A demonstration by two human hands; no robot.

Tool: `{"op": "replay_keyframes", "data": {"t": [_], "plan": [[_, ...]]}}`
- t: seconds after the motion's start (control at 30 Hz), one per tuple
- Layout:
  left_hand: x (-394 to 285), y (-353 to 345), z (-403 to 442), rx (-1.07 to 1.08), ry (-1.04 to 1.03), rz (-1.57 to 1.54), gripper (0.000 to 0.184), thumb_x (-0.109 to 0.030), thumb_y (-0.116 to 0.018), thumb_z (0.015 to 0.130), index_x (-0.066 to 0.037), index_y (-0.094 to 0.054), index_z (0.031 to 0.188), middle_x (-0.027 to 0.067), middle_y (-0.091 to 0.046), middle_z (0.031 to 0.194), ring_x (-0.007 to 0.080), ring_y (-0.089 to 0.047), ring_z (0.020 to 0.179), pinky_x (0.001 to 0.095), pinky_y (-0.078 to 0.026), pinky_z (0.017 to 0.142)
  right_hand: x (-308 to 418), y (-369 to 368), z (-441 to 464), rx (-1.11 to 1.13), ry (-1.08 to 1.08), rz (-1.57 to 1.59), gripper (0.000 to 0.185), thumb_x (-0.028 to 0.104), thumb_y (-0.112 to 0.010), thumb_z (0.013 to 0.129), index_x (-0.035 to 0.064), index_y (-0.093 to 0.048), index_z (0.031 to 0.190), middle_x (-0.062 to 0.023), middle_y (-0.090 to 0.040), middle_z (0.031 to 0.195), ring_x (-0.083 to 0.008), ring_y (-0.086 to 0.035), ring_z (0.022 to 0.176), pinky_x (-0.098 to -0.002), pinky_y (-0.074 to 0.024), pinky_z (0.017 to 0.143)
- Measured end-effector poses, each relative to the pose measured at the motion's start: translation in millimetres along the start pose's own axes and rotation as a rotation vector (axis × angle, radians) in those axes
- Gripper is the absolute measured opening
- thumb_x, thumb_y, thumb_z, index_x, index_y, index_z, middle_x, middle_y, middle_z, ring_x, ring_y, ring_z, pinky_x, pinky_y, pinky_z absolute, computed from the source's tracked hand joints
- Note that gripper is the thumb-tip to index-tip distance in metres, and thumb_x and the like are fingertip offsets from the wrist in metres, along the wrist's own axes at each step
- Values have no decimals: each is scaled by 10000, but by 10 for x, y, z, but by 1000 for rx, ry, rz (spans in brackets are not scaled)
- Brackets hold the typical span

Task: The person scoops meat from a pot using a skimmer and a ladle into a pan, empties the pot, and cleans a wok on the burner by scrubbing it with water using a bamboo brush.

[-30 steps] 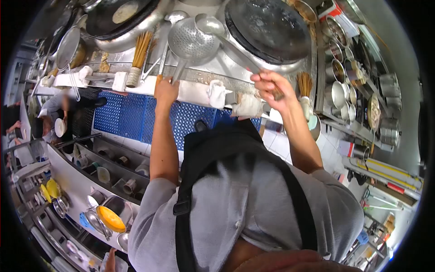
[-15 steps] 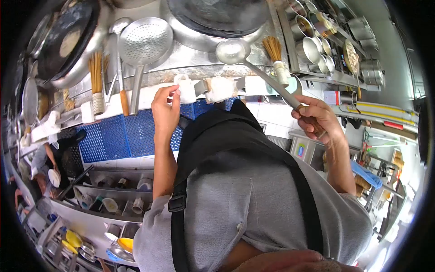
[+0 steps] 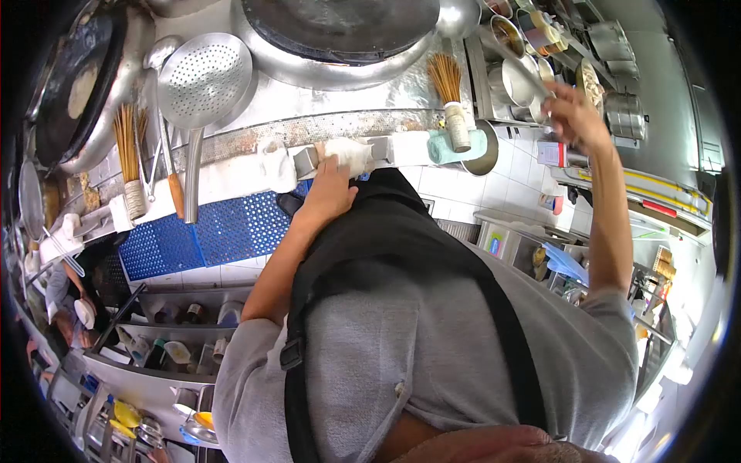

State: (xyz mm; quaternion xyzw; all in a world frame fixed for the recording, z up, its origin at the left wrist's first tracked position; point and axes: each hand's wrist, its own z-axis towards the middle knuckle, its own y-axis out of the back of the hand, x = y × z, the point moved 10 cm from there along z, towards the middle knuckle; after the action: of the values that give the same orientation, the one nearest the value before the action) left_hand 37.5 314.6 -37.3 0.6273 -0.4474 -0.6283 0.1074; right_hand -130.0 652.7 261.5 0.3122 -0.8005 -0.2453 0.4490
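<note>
My right hand [image 3: 575,116] is raised at the right and closed around the handle of a metal ladle [image 3: 457,17]. The ladle's bowl is beside the rim of the large dark wok [image 3: 340,27], over the stove. My left hand [image 3: 330,191] has its fingers curled on a folded white cloth [image 3: 351,151] at the stove's front edge. Another white cloth [image 3: 275,163] lies just left of it. A bamboo brush [image 3: 448,85] with a wrapped grip stands right of the wok, its end by a pale green cloth [image 3: 463,145].
A perforated strainer [image 3: 204,81] and a second bamboo brush [image 3: 130,150] lie left of the wok. Another wok [image 3: 81,85] stands far left. Metal pots of seasonings [image 3: 513,81] crowd the right shelf. Another person [image 3: 69,297] is at the far left.
My right hand has moved up and forward with the ladle, toward the shelf of pots. My left hand has gone from the air down onto the white cloth. The view has shifted right.
</note>
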Motion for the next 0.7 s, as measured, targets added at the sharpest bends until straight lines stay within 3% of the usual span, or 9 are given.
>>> {"op": "replay_keyframes", "data": {"t": [0.1,0.23,0.27,0.33,0.4,0.43,0.47,0.57,0.7], "plan": [[37,-134,105,37,29,77,579,-255,-719,878,104,-547,1298,384,-432,1414,522,-421,1330,511,-359,1140,415,370,1061,-81,265,-236,627,98,-661,862,-40,-483,1448,4,-583,720,-44,-465,449,-237,-343,380],[76,-365,197,228,-31,107,511,-328,-648,895,100,-658,1174,360,-494,1417,490,-342,1434,517,-238,1218,1675,252,2229,-258,745,-366,595,53,-621,898,-30,-469,1468,-3,-609,790,-76,-517,523,-245,-406,473],[29,-271,202,189,-12,99,515,-316,-654,893,82,-644,1220,400,-457,1426,497,-296,1461,520,-207,1233,2043,30,2351,-215,775,-8,574,71,-636,906,-24,-487,1451,-29,-642,841,-75,-550,576,-257,-434,502],[-71,-213,180,215,-89,73,585,-285,-656,910,40,-533,1380,412,-432,1435,502,-286,1460,531,-171,1241,2775,-501,2595,-146,718,20,552,110,-676,898,-17,-512,1410,-89,-710,848,-118,-597,550,-260,-455,440],[-152,227,56,63,-26,-156,565,-283,-631,956,18,-503,1417,365,-452,1444,493,-431,1363,469,-355,1165,3412,-1168,2827,49,749,339,512,87,-689,885,-61,-539,1352,-100,-708,825,-125,-599,524,-262,-427,423],[-148,412,-59,-10,42,-253,551,-272,-619,969,18,-495,1421,340,-490,1423,484,-500,1299,466,-404,1122,3700,-1434,2810,-34,790,398,495,90,-692,854,-69,-572,1307,-96,-709,781,-131,-597,511,-275,-429,422],[-195,655,-195,-56,100,-314,533,-254,-634,968,11,-509,1414,318,-509,1418,461,-506,1309,460,-401,1129,3900,-1821,3136,-18,785,385,499,128,-685,828,-32,-608,1294,-83,-709,745,-136,-603,504,-287,-447,432],[-219,1155,-739,-162,186,-369,522,-221,-665,954,4,-524,1404,271,-547,1408,425,-528,1308,451,-410,1126,4420,-2738,3018,-103,832,33,198,87,-614,737,-7,-731,867,-152,-679,641,-243,-658,513,-376,-498,472],[-31,1836,-1568,-119,376,-225,486,-197,-687,935,-11,-572,1369,231,-590,1383,401,-559,1287,445,-439,1108,4562,-3781,3106,320,647,124,65,22,-590,813,-24,-636,810,-152,-624,611,-216,-585,463,-350,-430,409]]}}
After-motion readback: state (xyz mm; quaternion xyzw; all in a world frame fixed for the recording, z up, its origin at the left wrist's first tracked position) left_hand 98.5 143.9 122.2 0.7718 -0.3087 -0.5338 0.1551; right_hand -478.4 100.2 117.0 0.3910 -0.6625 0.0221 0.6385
